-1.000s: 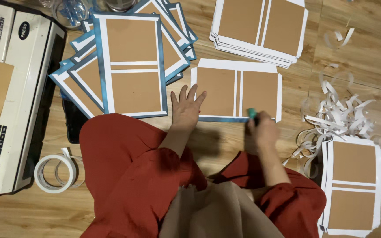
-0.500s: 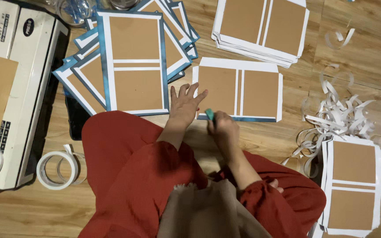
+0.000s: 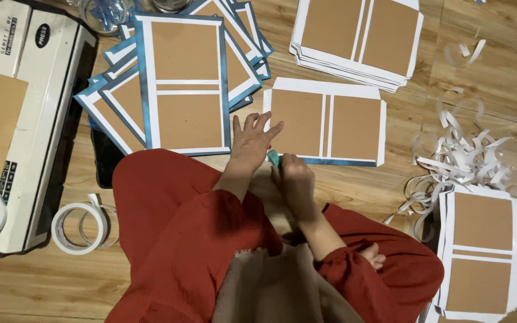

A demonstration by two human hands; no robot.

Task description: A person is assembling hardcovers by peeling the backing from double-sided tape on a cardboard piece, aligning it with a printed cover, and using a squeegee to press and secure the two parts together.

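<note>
My left hand lies flat with fingers spread on the left end of a brown card sheet that has white borders and a blue strip along its near edge. My right hand is closed around a small teal tool, its tip at the sheet's near left corner, right beside my left hand. Both arms wear red sleeves, and the sheet lies on the wooden floor in front of my knees.
A fanned pile of blue-edged cards lies to the left, a white-edged stack at the top, another stack at right. Curled white paper strips lie at right. A white machine and tape rolls sit at left.
My right hand with the teal tool has slid leftward along the sheet's near edge, from its right part to the left corner. My left hand stayed pressed on the sheet.
</note>
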